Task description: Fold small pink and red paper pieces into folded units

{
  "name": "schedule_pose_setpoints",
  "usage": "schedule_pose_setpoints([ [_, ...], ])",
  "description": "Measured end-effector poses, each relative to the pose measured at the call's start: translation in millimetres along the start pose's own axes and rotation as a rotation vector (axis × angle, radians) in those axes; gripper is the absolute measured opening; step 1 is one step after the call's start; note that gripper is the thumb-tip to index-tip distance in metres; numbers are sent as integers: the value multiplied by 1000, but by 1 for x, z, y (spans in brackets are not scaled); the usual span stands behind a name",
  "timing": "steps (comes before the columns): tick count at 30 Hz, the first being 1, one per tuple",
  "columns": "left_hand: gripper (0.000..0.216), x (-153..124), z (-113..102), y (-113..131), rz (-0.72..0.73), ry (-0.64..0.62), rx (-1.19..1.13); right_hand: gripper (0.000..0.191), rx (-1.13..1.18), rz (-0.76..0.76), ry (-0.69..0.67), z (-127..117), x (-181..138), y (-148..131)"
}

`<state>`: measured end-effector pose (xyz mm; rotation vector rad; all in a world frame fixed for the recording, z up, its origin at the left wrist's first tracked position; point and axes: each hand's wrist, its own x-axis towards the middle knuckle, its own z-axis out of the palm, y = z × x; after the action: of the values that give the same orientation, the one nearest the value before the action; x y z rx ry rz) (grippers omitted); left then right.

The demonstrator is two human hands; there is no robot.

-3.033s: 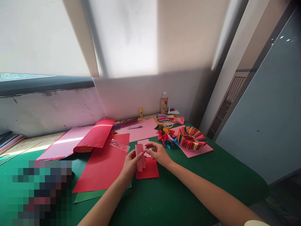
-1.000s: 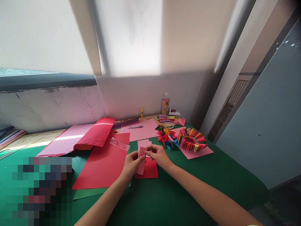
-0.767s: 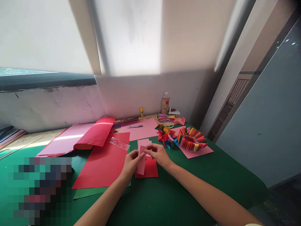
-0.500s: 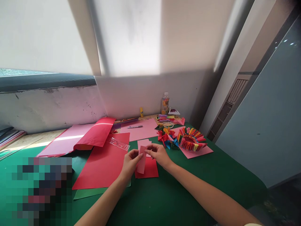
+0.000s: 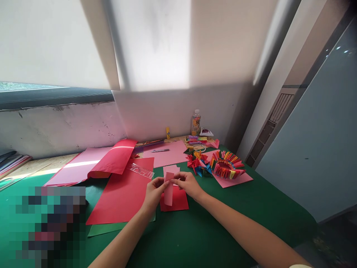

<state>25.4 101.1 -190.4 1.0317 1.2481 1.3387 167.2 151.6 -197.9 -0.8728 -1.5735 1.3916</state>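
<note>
A narrow folded strip of pink paper [image 5: 168, 195] is held upright between my two hands. My left hand [image 5: 154, 191] pinches its left edge with thumb and fingers. On the other side, my right hand [image 5: 189, 184] grips the strip near its upper part, thumb toward the left thumb. Below and behind the strip lies a small red paper sheet [image 5: 180, 201]. Another piece of pink paper [image 5: 171, 169] lies just beyond, partly covered by the strip and my fingers.
Large red sheet [image 5: 122, 197] with a clear ruler [image 5: 141, 171] lies left. A pen [image 5: 160, 150] rests on pink paper [image 5: 178, 149]. Folded-paper ring [image 5: 227, 165] and colourful paper stars [image 5: 199, 163] sit right. Bottle [image 5: 196, 123] and glue stick [image 5: 167, 133] stand at the back.
The pink strip has turned slightly more upright, and my right fingers have shifted a little left along its upper part. Everything else stays in place.
</note>
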Motion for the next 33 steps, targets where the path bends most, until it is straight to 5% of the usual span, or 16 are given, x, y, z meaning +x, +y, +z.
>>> schedule_pose_setpoints([
  [33,31,4,-4,-1,-21,31,-163,33,29,1,3,0,1,1],
])
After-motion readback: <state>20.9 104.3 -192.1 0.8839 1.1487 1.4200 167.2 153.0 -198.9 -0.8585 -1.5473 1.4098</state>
